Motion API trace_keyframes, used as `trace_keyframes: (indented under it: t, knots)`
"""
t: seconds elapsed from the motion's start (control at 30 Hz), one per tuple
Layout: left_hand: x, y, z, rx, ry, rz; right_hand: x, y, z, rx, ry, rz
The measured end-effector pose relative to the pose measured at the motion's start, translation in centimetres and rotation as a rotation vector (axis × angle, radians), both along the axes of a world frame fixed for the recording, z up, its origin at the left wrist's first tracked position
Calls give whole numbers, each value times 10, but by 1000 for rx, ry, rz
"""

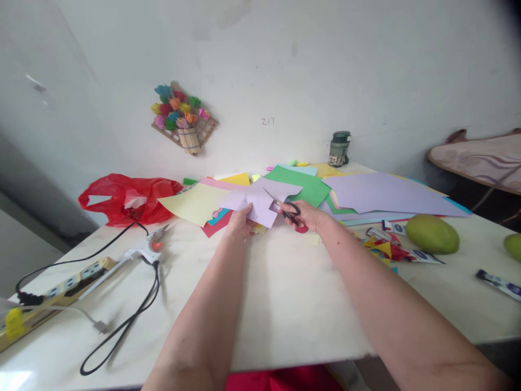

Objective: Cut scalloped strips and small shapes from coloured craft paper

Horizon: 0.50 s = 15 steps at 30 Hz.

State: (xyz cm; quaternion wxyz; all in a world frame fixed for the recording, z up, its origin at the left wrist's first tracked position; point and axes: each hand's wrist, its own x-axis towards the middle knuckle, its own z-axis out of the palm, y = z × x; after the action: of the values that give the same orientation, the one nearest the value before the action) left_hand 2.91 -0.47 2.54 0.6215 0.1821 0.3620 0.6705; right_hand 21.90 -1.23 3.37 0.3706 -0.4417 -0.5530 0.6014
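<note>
left hand pinches lilac paper | right hand wraps scissors by handles | blades point forward-left over paper

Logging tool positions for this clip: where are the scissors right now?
In the head view, the scissors are in the right hand, just right of centre, at the lilac sheet's right-hand side.

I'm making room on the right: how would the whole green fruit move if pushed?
The green fruit would probably roll, given its rounded sides and the flat table. Being longer than wide, it may curve off line. Its smooth-looking skin could prove slippery.
</note>
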Motion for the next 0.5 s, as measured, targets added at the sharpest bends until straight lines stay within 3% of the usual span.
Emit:
trace_keyframes:
  t: [0.5]
  knots:
    - [-9,3,-4,10,2,-20,0,-5,7,-11,27,-33]
